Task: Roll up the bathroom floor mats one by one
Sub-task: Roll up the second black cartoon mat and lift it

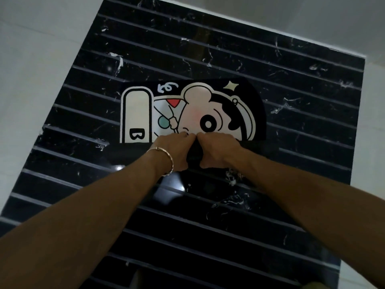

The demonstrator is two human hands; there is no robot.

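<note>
Black floor mat (208, 109) with cartoon print, lying flat — near edge rolled up, far edge slightly curled

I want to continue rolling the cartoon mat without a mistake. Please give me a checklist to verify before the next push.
1. Both hands on the roll: ok. The left hand and right hand grip the rolled near edge of the mat side by side.
2. Grip spread along the roll: not ok. Both hands sit at its middle; the ends are unheld.
3. Roll straight across the mat: cannot tell, it is dark against the dark floor.
4. Unrolled part flat: ok, the cartoon print lies smooth.
5. Floor ahead free of objects: ok.
6. Bracelet clear of the mat: ok.
</note>
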